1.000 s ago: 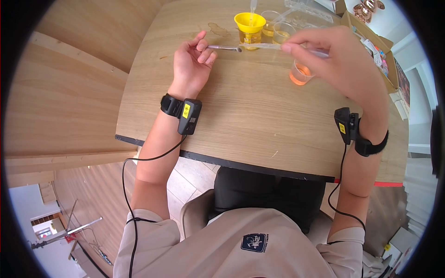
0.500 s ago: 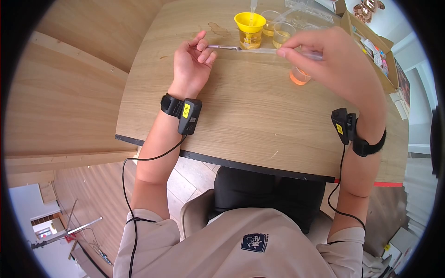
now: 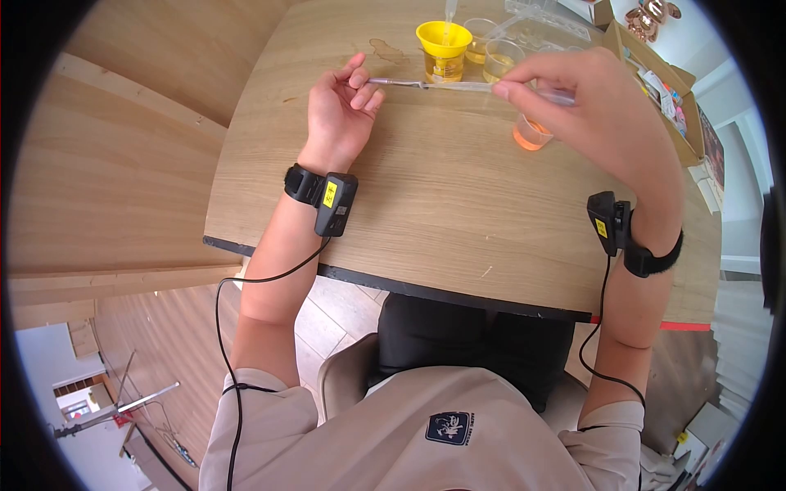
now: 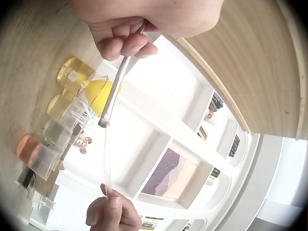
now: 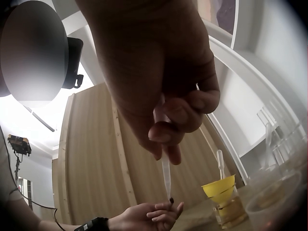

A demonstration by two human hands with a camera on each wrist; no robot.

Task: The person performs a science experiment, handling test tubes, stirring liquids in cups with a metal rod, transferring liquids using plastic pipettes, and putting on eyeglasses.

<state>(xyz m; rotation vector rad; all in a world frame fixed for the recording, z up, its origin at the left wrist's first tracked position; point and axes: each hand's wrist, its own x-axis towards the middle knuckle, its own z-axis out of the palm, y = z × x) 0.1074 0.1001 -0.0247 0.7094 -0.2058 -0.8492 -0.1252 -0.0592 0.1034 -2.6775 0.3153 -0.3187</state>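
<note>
Left wrist | wood table | white shelves | hands: left pinches brush, right pipette

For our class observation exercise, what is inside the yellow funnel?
A translucent dropper stands in the yellow funnel, bulb up. In the right wrist view, the funnel's wall hides the dropper's lower end.

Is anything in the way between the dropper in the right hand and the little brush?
Nothing visible is. The right hand holds the dropper with its tip right at the brush; I can't tell if they touch. The yellow funnel stands beyond them, not between.
</note>
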